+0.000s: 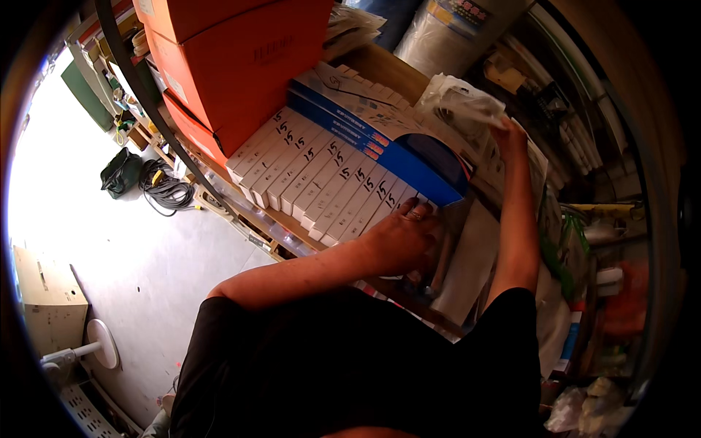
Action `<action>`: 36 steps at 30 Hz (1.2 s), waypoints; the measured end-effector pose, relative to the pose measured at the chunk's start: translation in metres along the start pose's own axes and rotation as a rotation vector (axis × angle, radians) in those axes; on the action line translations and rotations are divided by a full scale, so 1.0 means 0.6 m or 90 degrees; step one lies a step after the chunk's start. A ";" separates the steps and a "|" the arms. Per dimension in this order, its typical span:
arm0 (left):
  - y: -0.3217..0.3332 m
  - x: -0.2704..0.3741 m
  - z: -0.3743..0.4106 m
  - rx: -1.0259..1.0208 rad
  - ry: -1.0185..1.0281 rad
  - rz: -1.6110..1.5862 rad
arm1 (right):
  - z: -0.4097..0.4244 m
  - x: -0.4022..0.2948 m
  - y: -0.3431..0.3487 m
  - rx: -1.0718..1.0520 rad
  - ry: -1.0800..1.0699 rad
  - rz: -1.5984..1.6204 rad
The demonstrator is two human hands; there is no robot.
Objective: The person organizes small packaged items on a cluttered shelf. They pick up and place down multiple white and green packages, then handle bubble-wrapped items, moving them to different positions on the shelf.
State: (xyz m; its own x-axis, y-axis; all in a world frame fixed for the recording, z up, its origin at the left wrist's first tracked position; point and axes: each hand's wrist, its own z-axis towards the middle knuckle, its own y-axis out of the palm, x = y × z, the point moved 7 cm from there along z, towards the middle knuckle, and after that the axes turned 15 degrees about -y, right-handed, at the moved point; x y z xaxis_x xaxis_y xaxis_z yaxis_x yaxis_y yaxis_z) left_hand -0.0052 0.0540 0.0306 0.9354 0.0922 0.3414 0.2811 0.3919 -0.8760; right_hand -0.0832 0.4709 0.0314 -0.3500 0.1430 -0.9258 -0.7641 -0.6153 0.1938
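My left hand (402, 238), wearing a ring, rests at the near right end of a row of narrow white boxes (328, 186), several of them marked in black pen. What its curled fingers hold, if anything, cannot be seen. Across the back of the row lie flat blue boxes (378, 142), stacked. Farther right, my right hand (509, 137) is raised and pinches the edge of a clear plastic bag (465, 101), which lies crumpled beyond the blue boxes.
Large orange boxes (235, 60) stand stacked at the row's left. A plastic-wrapped roll (438, 35) is behind. Coiled black cable (167, 186) and a dark green bag (120, 172) lie on the floor at left. Green plastic (558, 263) and crowded shelving are at right.
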 end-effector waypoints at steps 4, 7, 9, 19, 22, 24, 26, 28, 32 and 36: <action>0.004 -0.001 -0.001 0.026 -0.005 -0.008 | -0.029 0.035 -0.087 -0.097 0.085 -0.344; 0.003 -0.006 0.000 0.031 -0.023 -0.025 | -0.054 0.020 -0.065 -0.151 0.113 -0.381; 0.002 -0.006 0.000 0.040 -0.027 -0.036 | -0.053 0.012 -0.051 -0.156 0.107 -0.440; -0.001 -0.008 0.003 0.041 -0.031 -0.058 | 0.010 0.075 -0.019 -0.258 0.141 -0.787; -0.008 0.007 0.004 0.040 0.015 -0.075 | 0.067 0.126 -0.110 -0.247 0.095 -0.764; -0.001 -0.010 0.000 0.043 -0.027 -0.063 | 0.047 0.155 -0.040 -0.233 0.188 -0.694; 0.002 -0.015 -0.001 0.042 -0.047 -0.055 | 0.019 0.170 -0.019 -0.204 0.259 -0.602; 0.004 -0.012 0.001 0.036 -0.044 -0.046 | 0.012 0.187 -0.044 -0.160 0.306 -0.487; 0.001 0.002 0.002 0.043 0.000 -0.049 | 0.042 0.221 -0.142 -0.025 0.351 -0.388; 0.002 -0.009 0.001 0.043 -0.029 -0.044 | 0.020 0.214 -0.077 -0.061 0.362 -0.335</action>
State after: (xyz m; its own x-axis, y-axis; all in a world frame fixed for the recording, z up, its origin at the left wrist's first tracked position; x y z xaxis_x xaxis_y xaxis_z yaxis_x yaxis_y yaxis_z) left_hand -0.0101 0.0544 0.0276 0.9031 0.1040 0.4166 0.3279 0.4594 -0.8255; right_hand -0.0991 0.5269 -0.0924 0.3972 0.0318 -0.9172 -0.6933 -0.6444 -0.3226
